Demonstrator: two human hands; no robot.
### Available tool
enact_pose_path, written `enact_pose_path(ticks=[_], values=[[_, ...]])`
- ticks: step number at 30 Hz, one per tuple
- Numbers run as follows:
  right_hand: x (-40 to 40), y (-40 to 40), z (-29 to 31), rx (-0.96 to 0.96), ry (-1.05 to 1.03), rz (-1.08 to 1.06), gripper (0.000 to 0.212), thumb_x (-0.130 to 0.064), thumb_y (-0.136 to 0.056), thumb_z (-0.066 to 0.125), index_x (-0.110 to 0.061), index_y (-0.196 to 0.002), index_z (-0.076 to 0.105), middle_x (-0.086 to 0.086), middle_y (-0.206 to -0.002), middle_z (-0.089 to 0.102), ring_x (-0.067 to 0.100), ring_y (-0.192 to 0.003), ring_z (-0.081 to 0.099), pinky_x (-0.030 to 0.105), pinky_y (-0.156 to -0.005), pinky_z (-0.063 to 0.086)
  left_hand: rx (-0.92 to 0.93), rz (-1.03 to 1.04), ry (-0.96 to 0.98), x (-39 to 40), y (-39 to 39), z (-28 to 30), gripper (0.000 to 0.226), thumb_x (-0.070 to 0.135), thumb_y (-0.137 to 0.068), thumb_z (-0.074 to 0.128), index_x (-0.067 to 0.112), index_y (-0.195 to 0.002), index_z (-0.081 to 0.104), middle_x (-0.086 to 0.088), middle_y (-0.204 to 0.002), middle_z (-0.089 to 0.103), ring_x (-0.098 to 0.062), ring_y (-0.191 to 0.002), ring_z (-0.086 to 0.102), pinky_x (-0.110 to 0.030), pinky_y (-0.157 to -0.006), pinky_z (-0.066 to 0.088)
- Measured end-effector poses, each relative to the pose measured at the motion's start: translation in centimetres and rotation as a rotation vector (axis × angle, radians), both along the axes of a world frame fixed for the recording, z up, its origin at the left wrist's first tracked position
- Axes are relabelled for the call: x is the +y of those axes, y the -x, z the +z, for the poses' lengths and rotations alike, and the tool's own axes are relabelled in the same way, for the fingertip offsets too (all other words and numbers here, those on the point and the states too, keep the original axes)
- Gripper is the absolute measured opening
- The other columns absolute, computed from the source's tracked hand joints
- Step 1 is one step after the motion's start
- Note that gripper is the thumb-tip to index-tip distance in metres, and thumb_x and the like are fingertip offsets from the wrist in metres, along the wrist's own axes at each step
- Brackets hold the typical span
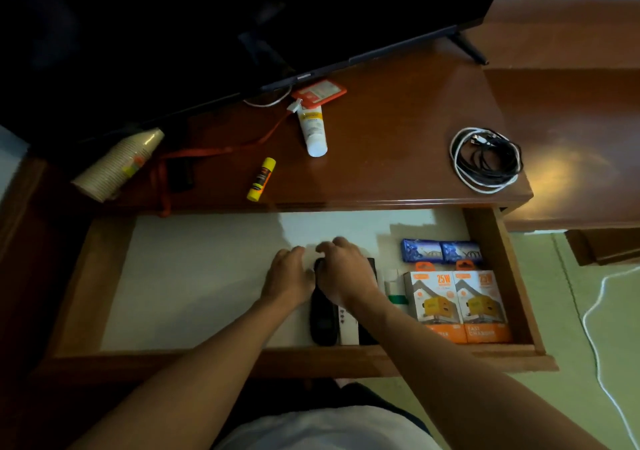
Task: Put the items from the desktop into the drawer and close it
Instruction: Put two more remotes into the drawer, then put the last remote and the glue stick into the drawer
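From the head view we look down into the open drawer (485, 241), pulled out below the front edge of the wooden surface (398, 120). Its pale lined floor is bare on the left half; everything in it sits toward the right. Against the drawer's right wall stand two orange-and-white charger boxes (457, 305) side by side, marked 25W, and just behind them lie two blue packets (441, 251), also side by side. Left of the boxes lies a narrow white-and-green tube (394, 288). Left of that, near the drawer's middle, lie three remotes in a row: a black remote (323, 321), a slim white remote (347, 325) touching it, and another dark one (369, 335) mostly hidden under our right forearm.

Both hands are down in the drawer over the far ends of these remotes. Our left hand (289, 276) rests palm down, fingers curled loosely, beside the black remote's top. Our right hand (343, 273) covers the remotes with fingers bent; we cannot tell whether it grips anything.

Behind the drawer, the surface carries a yellow glue stick (261, 179), a white cream tube (313, 130), an orange card holder (320, 91) with a red lanyard (214, 151), a tipped stack of paper cups (119, 163) and, toward the right corner, coiled black and white cables (485, 160). A dark television (207, 16) stands at the back.
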State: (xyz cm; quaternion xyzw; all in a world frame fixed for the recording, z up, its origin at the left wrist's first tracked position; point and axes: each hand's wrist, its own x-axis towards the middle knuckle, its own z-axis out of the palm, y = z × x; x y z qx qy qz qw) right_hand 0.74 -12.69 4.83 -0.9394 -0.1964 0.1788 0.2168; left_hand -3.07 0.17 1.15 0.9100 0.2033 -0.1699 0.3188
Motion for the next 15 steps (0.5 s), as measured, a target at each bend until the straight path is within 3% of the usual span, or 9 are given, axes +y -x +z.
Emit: enact_pose_path(ticks=[3,6,10,13,15], values=[[4.5,-1.5,2.3,-0.093,-0.280,-0.057,0.029,-0.025,-0.097,0.056,-0.013,-0.122,0.061,0.007,-0.118,0.062,0.025,-0.096,0.062,0.038,-0.080,0.055,-0.193,0.137,-0.018,3.1,1.0,1.8,0.019,0.018,-0.091,0.062,0.018,-0.110,0.065,-0.002,-0.108,0.061,-0.020,-0.102,0.058,-0.031,-0.079,0.047],[8.9,-2.9,3.9,-0.138,-0.386,-0.057,0.025,-0.030,-0.098,0.054,-0.011,-0.115,0.054,0.010,-0.103,0.060,0.030,-0.083,0.061,0.042,-0.066,0.052,-0.345,0.251,-0.085,6.6,1.8,3.9,0.014,0.008,-0.087,0.065,0.015,-0.099,0.064,-0.002,-0.101,0.059,-0.021,-0.094,0.057,-0.029,-0.078,0.043],[12.4,-5.2,4.5,-0.083,-0.275,-0.134,0.059,-0.039,-0.100,0.051,-0.003,-0.143,0.034,0.020,-0.124,0.053,0.042,-0.099,0.061,0.045,-0.075,0.052,-0.485,0.330,-0.196,11.4,-0.1,6.6,0.023,0.006,-0.087,0.063,0.012,-0.108,0.065,-0.008,-0.105,0.059,-0.027,-0.092,0.059,-0.029,-0.074,0.041],[13.7,-6.6,4.4,-0.052,-0.181,-0.179,0.051,-0.040,-0.101,0.050,-0.006,-0.136,0.036,0.020,-0.126,0.049,0.044,-0.105,0.061,0.042,-0.076,0.048,-0.460,0.367,-0.302,14.8,-3.1,8.2,0.031,0.016,-0.089,0.061,0.018,-0.121,0.060,-0.008,-0.119,0.054,-0.030,-0.104,0.056,-0.034,-0.075,0.044],[14.5,-7.3,4.4,-0.048,-0.133,-0.203,0.045,-0.038,-0.101,0.050,-0.009,-0.132,0.038,0.020,-0.125,0.049,0.044,-0.107,0.061,0.043,-0.076,0.048,-0.343,0.350,-0.378,16.9,-5.1,8.6,0.036,0.026,-0.092,0.058,0.020,-0.128,0.055,-0.011,-0.128,0.049,-0.035,-0.116,0.050,-0.043,-0.086,0.046]])
